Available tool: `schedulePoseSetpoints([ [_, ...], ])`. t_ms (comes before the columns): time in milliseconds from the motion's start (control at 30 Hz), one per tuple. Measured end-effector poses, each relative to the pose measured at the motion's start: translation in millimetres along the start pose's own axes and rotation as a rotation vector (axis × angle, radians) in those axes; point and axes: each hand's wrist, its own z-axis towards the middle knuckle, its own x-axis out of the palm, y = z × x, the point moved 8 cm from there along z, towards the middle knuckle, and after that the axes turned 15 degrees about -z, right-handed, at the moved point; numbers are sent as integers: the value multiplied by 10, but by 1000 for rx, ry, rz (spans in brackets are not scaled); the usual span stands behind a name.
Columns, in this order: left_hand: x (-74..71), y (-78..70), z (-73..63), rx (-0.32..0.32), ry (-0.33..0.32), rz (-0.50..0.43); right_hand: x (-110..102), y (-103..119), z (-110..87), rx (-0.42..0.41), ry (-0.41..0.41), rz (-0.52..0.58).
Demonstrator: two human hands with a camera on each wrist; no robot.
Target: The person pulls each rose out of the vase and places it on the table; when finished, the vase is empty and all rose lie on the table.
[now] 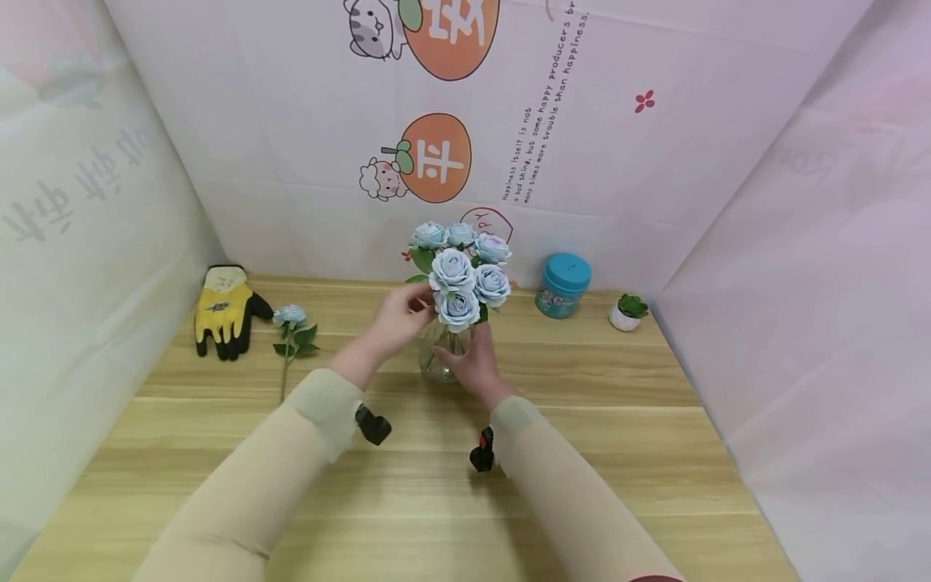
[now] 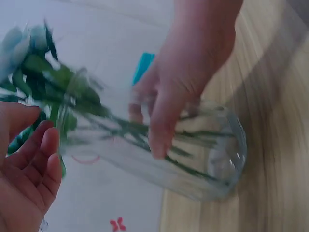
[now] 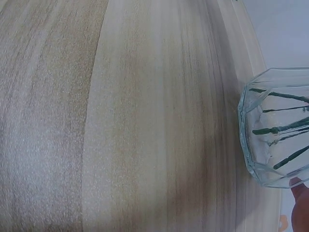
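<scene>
A bunch of pale blue roses (image 1: 454, 271) with green leaves stands in a clear glass vase (image 1: 435, 362). My right hand (image 1: 476, 361) grips the vase; in the left wrist view its thumb lies across the glass and its fingers go behind it. At the mouth of the vase, my left hand (image 1: 402, 314) has its fingers curled in among the leaves and stems, thumb and fingertips close together on the greenery (image 2: 41, 118); the blooms partly hide them from above. Green stems (image 3: 285, 128) spread inside the faceted vase base in the right wrist view.
A single blue rose (image 1: 291, 317) lies left on the wooden table (image 1: 407, 517), beside a yellow and black work glove (image 1: 224, 311). Back right are a blue lidded tub (image 1: 564, 284) and a small potted succulent (image 1: 627, 311). Printed cloth walls (image 1: 305, 145) enclose the table.
</scene>
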Motion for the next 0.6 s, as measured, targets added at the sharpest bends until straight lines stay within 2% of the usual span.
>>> schedulePoseSetpoints([
  [100,159,-68,42,-1,21,-28,37,-79,-14,13,4,-25],
  [200,221,-93,53,2,-3,-67,94,-188,-26,54,29,-66],
  [267,221,-113,41,18,-38,-92,129,-247,-30,75,43,-84],
  [367,191,-142,15,78,-103,-112,155,-300,-31,91,44,-87],
  [600,70,-278,-46,219,-252,-76,160,-316,-17,74,31,-58],
])
